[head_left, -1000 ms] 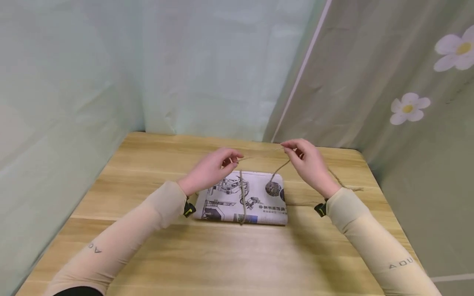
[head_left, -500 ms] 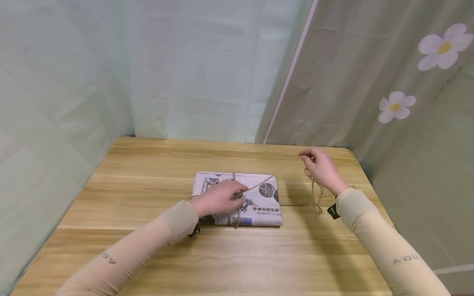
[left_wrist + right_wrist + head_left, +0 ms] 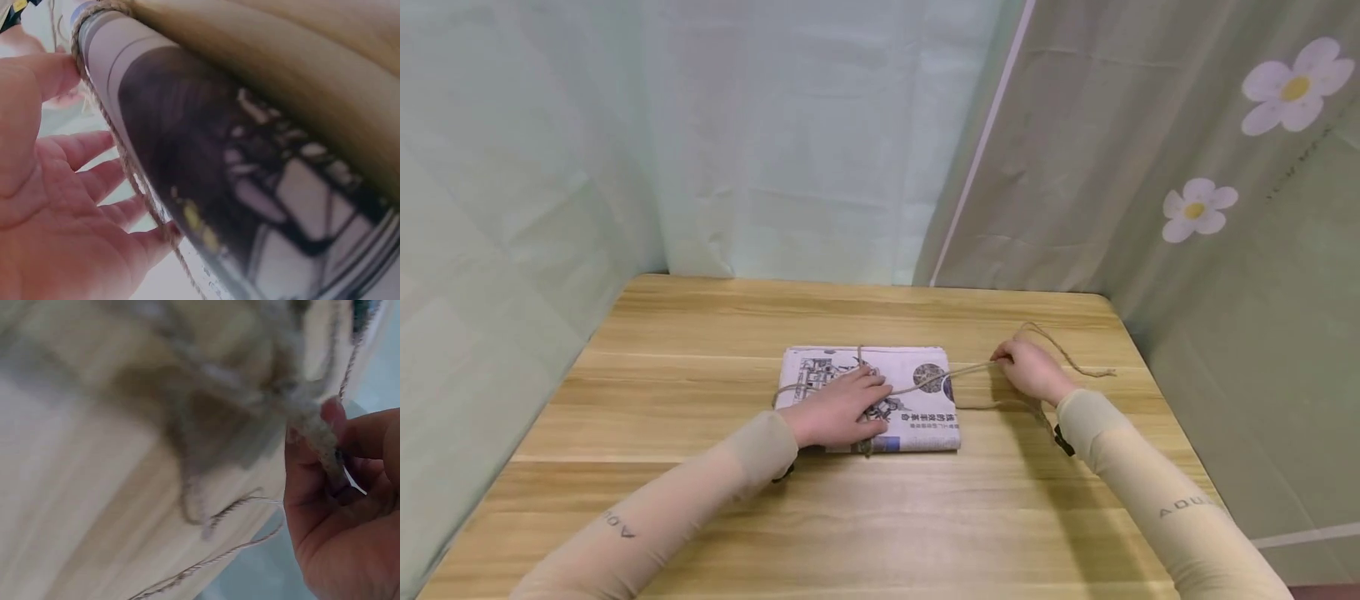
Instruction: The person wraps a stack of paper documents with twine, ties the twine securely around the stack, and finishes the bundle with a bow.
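A folded stack of newspaper [image 3: 936,429] lies on the table with jute twine [image 3: 973,367] running across it in both directions. My left hand [image 3: 842,408] rests on top with its fingers extended over the crossing twine. Seen from the left wrist, those fingers [image 3: 97,181] spread along the paper's edge, and the thumb touches the twine [image 3: 125,164]. To the right of the stack, my right hand [image 3: 1030,369] pinches the twine and holds a length of it raised from the paper. In the right wrist view, thumb and fingers close on the twine [image 3: 320,440]; its nearer strands are blurred.
A loose twine end curls behind the right hand onto the wooden table [image 3: 880,525]. Another strand runs from the stack's right side under the right wrist. Pale curtains [image 3: 790,167] stand around the table's back and sides, one with printed flowers.
The left hand let go of the twine above the stack and now presses on the paper. The right hand moved right, then down toward the table, drawing the twine rightward.
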Demonstrator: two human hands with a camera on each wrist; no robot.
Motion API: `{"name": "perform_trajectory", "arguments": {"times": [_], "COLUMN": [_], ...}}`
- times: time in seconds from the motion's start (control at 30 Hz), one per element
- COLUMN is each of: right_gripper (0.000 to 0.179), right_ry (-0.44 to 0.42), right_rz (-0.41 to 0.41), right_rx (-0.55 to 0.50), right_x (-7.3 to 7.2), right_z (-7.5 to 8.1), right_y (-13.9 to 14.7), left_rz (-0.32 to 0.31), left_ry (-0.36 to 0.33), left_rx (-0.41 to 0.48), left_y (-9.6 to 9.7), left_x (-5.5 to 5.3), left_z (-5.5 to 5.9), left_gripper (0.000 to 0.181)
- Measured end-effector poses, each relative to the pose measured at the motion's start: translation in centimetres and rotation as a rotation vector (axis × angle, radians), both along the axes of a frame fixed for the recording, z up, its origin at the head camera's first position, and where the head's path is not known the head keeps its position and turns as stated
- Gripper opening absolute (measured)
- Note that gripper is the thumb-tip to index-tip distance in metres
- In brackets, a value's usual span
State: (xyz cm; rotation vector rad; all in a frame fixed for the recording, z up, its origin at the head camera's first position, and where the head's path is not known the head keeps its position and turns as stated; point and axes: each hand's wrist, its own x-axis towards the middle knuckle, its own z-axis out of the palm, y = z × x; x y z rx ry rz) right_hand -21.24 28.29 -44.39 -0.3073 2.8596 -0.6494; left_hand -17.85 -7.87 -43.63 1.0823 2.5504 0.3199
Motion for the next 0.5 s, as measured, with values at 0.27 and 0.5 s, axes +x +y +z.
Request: {"name": "perform_trajectory", "arguments": {"times": [0.27, 0.5], "right_gripper": [0.019, 0.015], "right_ry": [0.001, -0.03], "right_rz": [-0.021, -0.066], "right_rx": [0.076, 0.002], "right_x": [0.8, 1.7], "right_z": [-1.1, -0.5], "right_y": [1.8, 3.6], "left_rz": [0.013, 0.013], "left_ry": [-0.012, -0.011], "left_rx": [-0.01, 0.021], "left_y": [-2.1, -2.9], "left_x": [-0.8, -1.1], "left_z": [0.1, 0.2], "left_gripper": [0.075, 0.077]}}
